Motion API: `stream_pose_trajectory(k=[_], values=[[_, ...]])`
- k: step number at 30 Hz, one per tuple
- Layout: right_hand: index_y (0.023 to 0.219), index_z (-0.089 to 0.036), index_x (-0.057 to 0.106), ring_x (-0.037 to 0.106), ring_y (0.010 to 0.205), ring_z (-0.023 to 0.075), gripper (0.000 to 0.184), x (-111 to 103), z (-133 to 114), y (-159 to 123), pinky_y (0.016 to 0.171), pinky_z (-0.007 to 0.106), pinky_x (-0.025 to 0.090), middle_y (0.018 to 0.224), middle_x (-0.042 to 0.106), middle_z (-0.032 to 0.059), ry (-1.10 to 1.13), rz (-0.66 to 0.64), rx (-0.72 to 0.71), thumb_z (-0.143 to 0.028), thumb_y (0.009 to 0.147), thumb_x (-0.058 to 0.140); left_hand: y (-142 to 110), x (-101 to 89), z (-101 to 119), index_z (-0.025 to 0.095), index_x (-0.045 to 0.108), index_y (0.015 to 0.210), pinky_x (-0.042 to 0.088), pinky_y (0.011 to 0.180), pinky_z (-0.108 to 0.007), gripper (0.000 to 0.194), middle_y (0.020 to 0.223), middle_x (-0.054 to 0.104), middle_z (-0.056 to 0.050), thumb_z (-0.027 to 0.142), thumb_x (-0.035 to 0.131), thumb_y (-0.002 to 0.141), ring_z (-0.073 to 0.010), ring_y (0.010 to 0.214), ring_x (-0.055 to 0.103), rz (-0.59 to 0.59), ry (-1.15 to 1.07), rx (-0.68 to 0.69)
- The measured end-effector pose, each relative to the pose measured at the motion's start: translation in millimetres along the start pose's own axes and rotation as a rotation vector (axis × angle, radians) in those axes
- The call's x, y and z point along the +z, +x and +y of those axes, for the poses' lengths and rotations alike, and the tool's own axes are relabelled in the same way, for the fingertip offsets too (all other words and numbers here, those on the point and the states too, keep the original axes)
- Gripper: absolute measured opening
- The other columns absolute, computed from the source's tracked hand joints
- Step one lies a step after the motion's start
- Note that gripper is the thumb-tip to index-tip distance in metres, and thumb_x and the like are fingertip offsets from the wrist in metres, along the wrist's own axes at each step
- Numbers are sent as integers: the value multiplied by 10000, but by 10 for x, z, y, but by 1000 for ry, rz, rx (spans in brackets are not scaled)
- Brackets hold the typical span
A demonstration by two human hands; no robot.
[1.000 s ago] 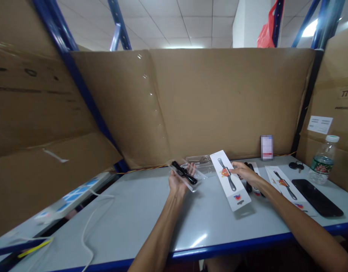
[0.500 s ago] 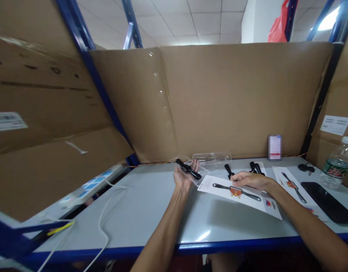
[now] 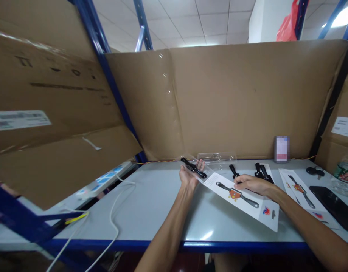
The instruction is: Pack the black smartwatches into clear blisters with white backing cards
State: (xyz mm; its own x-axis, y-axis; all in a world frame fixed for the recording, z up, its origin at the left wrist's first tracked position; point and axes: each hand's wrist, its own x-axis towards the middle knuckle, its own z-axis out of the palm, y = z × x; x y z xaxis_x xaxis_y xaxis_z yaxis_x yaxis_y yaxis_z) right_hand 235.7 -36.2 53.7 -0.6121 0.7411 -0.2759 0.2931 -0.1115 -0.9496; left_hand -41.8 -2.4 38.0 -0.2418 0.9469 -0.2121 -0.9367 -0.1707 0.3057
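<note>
My left hand is closed around a clear plastic blister shell with a black two-handled spokeshave lying in it; the palm faces up beneath the shell. Between the fingers of my right hand is the upper edge of a white backing card, printed with a picture of the same tool. Tilted above the table, the card has its left end right beside the shell; whether they touch I cannot tell. Just behind my right hand lie more black spokeshaves, partly hidden.
Behind my left hand another clear blister shell rests against the cardboard wall. To the right are printed cards, a black phone, keys and a water bottle. White cables cross the table on the left.
The view has turned slightly left. The card's right end has tilted further down, showing more of its printed face. Both hands keep their holds.
</note>
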Motion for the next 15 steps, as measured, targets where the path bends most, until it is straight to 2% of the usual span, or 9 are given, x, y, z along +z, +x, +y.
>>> stream_pose_trajectory(k=[6, 11, 13, 15], values=[[781, -189, 596, 590, 609, 138, 255, 202, 120, 144, 510, 231, 414, 739, 657, 34, 60, 88, -82, -390, 723, 742, -29, -4, -126, 132, 570, 1229, 607, 746, -486, 608, 1030, 665, -183, 555, 209, 984, -292, 896, 717, -22, 25, -17], [820, -195, 541, 596, 544, 132, 333, 450, 207, 240, 479, 224, 425, 697, 666, 13, 239, 200, -121, -451, 741, 739, -44, -51, -378, 131, 625, 1030, 583, 804, -520, 497, 941, 691, -169, 520, 320, 971, -307, 877, 710, -63, 75, -148], [847, -181, 567, 605, 544, 128, 340, 468, 214, 236, 484, 222, 445, 718, 684, 23, 288, 174, -102, -457, 749, 740, -6, -78, -417, 152, 625, 946, 575, 821, -521, 464, 941, 698, -161, 512, 332, 969, -306, 896, 707, -74, 74, -162], [874, -160, 613, 626, 572, 133, 342, 438, 205, 212, 499, 223, 469, 759, 708, 50, 297, 92, -59, -452, 755, 743, 53, -102, -372, 169, 609, 868, 573, 822, -509, 474, 922, 697, -150, 515, 304, 977, -300, 905, 706, -67, 58, -122]])
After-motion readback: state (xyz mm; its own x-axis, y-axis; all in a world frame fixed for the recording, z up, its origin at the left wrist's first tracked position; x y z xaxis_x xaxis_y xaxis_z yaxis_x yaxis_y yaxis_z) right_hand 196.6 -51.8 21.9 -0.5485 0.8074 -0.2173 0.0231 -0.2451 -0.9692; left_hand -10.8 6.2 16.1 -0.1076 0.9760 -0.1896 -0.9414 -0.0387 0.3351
